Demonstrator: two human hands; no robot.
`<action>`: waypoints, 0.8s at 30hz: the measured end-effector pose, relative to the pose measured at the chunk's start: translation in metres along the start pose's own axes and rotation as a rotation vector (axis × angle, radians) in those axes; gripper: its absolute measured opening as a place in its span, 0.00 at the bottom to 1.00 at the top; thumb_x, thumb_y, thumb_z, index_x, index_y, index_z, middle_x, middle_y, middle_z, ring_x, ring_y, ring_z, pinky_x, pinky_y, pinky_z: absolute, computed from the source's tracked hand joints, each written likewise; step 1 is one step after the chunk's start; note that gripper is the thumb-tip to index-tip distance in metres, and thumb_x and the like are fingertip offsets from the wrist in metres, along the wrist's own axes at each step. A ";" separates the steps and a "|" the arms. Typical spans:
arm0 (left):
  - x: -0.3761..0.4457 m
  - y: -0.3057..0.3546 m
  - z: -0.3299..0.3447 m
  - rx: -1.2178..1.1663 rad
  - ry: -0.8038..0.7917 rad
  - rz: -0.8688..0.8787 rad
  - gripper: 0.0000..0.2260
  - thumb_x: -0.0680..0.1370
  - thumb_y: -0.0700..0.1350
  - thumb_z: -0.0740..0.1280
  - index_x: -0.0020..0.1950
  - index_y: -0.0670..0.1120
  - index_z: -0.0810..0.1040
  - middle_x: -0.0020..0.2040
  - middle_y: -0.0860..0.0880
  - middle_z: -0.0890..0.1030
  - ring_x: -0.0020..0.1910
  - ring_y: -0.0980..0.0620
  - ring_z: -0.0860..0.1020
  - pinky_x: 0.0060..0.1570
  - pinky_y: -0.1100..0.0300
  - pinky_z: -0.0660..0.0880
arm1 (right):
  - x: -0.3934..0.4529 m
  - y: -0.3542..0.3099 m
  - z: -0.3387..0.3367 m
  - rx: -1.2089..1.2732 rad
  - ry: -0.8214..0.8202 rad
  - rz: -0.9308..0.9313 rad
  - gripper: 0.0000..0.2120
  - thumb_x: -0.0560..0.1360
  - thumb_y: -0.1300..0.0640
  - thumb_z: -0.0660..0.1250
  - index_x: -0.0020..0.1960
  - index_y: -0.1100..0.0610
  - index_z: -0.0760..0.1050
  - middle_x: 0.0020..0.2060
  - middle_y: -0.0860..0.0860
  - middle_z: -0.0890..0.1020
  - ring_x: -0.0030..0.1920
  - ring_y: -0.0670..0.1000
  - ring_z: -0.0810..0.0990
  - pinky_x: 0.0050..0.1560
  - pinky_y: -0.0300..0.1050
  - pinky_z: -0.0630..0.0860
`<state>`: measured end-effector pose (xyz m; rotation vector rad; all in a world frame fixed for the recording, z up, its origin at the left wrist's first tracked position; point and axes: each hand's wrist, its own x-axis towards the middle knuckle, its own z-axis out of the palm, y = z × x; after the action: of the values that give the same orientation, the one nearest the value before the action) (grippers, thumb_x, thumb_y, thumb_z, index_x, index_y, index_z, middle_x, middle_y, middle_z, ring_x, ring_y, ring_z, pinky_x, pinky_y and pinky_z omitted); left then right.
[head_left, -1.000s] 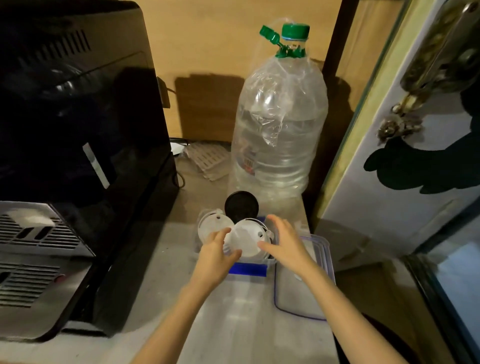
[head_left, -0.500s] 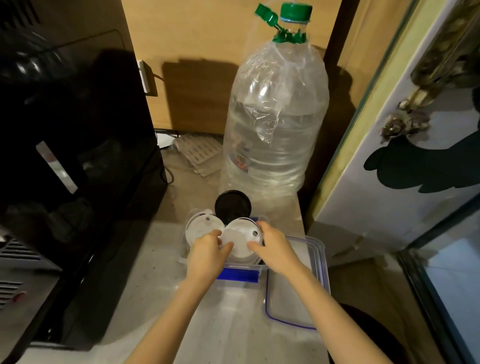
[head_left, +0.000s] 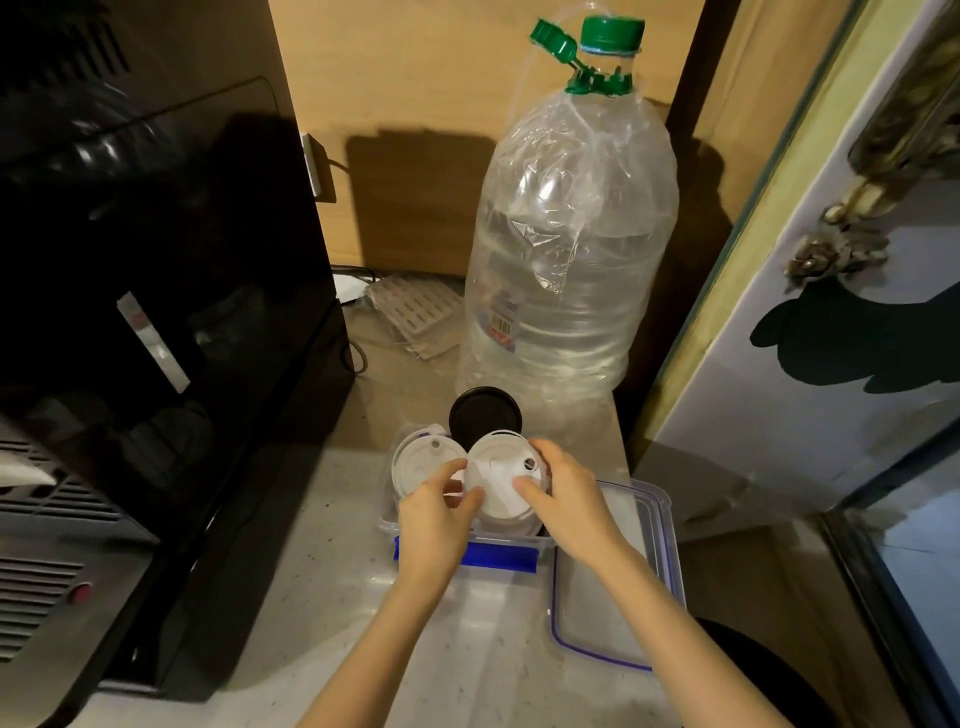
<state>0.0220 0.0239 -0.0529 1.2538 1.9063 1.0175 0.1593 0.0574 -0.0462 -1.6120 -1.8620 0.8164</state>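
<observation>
Pale speckled stone of the desk (head_left: 311, 597) fills the near ground, and both forearms reach up across it. Just beyond stands a clear tub (head_left: 387, 514) with a blue clasp (head_left: 498, 558). Its flat cover (head_left: 613, 597) lies against the tub's right side, close to the desk's right edge.

Inside the tub, on the right, the white lid (head_left: 501, 478) sits uppermost. It seems to top a stack, though the sides are mostly hidden. The left hand (head_left: 431, 519) pinches its near-left rim with thumb and fingertips curled in. The right hand (head_left: 566, 493) lays its thumb on top and wraps its fingers round the far-right rim — so both grips are closed on that one lid. A second white lid (head_left: 421, 457) lies just beside it on the left, and a black lid (head_left: 485, 413) stands right behind the pair.

The step in hand looks like taking hold of the lid to free it from what lies beneath. The next move probably calls for a straight, even lift that does not drag the neighbouring lids along.

Room is tight. The black machine (head_left: 156, 260) walls off the left, the big water bottle (head_left: 566, 260) stands close behind the tub, and a door (head_left: 831, 364) closes the right — the open way is upward and back toward the person.
</observation>
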 end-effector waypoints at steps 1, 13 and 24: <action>0.000 0.000 -0.004 -0.019 0.031 0.004 0.16 0.74 0.44 0.69 0.62 0.48 0.75 0.54 0.46 0.82 0.43 0.54 0.78 0.37 0.72 0.73 | -0.002 -0.003 0.000 0.017 0.015 -0.016 0.22 0.75 0.56 0.65 0.68 0.53 0.66 0.62 0.53 0.76 0.61 0.52 0.75 0.58 0.48 0.78; -0.026 -0.045 -0.070 -0.110 -0.021 -0.129 0.14 0.69 0.44 0.74 0.54 0.47 0.80 0.41 0.51 0.80 0.38 0.53 0.80 0.29 0.68 0.78 | -0.040 -0.030 0.025 0.153 -0.133 -0.004 0.14 0.70 0.54 0.72 0.53 0.57 0.75 0.45 0.52 0.80 0.38 0.49 0.77 0.40 0.39 0.73; -0.050 -0.098 -0.057 0.127 -0.146 -0.361 0.19 0.72 0.46 0.70 0.62 0.48 0.76 0.60 0.47 0.80 0.57 0.49 0.78 0.59 0.53 0.74 | -0.076 -0.009 0.078 -0.058 -0.239 0.145 0.16 0.69 0.52 0.73 0.52 0.60 0.77 0.44 0.52 0.79 0.42 0.48 0.74 0.41 0.39 0.68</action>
<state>-0.0514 -0.0617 -0.1040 0.9721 2.0112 0.6107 0.1064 -0.0263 -0.0930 -1.7672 -1.9627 1.0670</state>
